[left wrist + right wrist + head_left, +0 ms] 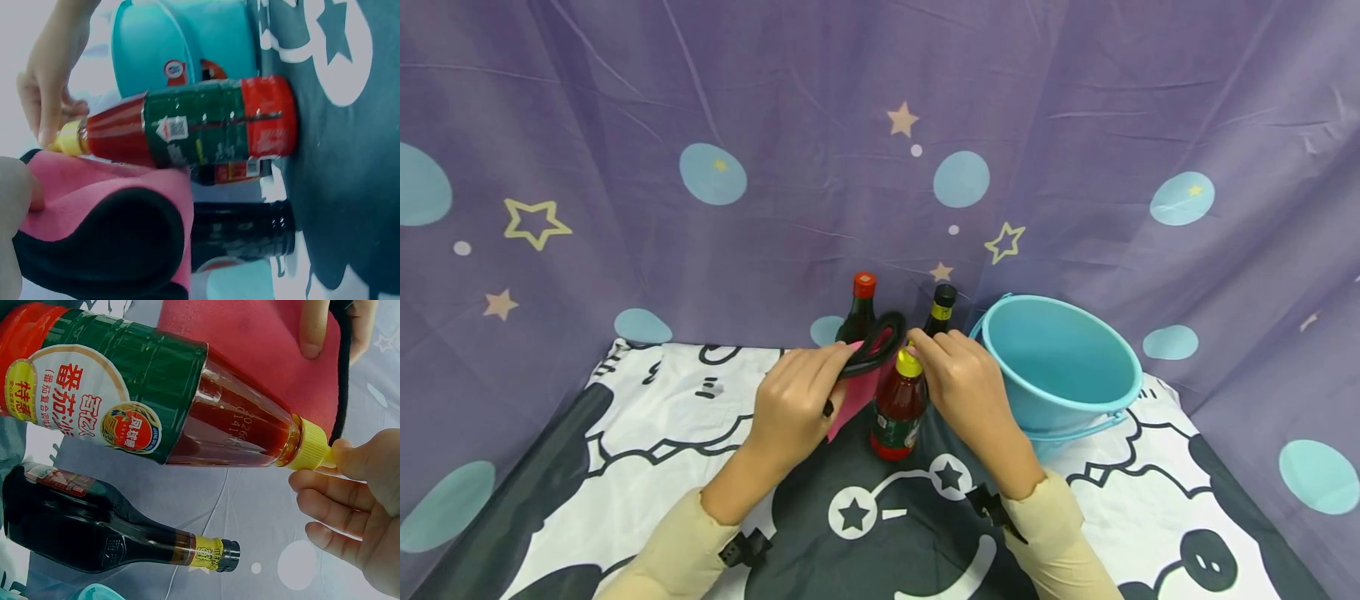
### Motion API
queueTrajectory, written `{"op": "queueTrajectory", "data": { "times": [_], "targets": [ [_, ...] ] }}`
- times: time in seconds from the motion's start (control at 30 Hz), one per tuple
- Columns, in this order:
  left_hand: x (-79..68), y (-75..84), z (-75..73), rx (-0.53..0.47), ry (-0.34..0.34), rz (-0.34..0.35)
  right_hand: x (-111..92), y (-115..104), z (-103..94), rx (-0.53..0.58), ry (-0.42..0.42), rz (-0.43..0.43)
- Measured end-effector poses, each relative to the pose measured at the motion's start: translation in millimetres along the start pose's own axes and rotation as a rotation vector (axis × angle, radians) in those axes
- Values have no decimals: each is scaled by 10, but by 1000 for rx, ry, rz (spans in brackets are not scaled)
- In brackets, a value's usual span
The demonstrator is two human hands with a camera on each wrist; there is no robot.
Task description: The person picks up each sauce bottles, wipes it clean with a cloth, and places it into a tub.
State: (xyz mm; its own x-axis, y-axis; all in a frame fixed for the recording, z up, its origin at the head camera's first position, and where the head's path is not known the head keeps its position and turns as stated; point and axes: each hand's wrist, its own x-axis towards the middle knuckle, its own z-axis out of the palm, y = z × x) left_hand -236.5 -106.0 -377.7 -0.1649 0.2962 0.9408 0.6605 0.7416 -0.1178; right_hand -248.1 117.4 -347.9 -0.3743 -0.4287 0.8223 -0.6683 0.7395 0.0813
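My right hand (958, 383) pinches the yellow cap (310, 447) of a ketchup bottle (901, 412) between thumb and index finger. The bottle is upright, with red sauce and a green label, its base right at the dark printed cloth. My left hand (797, 396) grips a pink fabric piece with black edging (112, 206) just left of the bottle. Thick black trim (880, 350) curves up above that hand. In the left wrist view the pink fabric overlaps the bottle's side. Its full shape is hidden.
A dark bottle with a red cap (863, 287) stands behind the pink fabric. Another dark bottle with a black cap (125, 528) is behind the right hand. To the right is a light blue bucket (1060, 350). A purple curtain (820, 167) hangs at the back.
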Motion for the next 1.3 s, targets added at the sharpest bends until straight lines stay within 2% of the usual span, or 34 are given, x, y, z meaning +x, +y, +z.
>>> {"op": "queueTrajectory", "data": {
  "times": [0.1,0.37,0.53,0.67,0.8,0.97,1.17,1.3],
  "targets": [
    [-38,42,41,-9,3,23,1,4,11,-5,6,-6],
    [-132,123,125,-36,-91,69,-5,2,20,0,-1,-5],
    [-162,149,138,-63,-153,65,-3,9,27,5,-4,-15],
    [-172,172,137,-118,-197,28,-9,16,37,26,-22,-19],
    [-160,210,130,-186,-243,-57,-22,21,44,47,-39,-19],
    [-127,270,114,-220,-263,-143,-24,11,34,50,-61,-14],
    [-140,311,125,-213,-247,-178,-22,2,29,50,-66,-22],
    [-172,310,142,-194,-228,-154,-26,1,28,44,-58,-36]
  ]
}}
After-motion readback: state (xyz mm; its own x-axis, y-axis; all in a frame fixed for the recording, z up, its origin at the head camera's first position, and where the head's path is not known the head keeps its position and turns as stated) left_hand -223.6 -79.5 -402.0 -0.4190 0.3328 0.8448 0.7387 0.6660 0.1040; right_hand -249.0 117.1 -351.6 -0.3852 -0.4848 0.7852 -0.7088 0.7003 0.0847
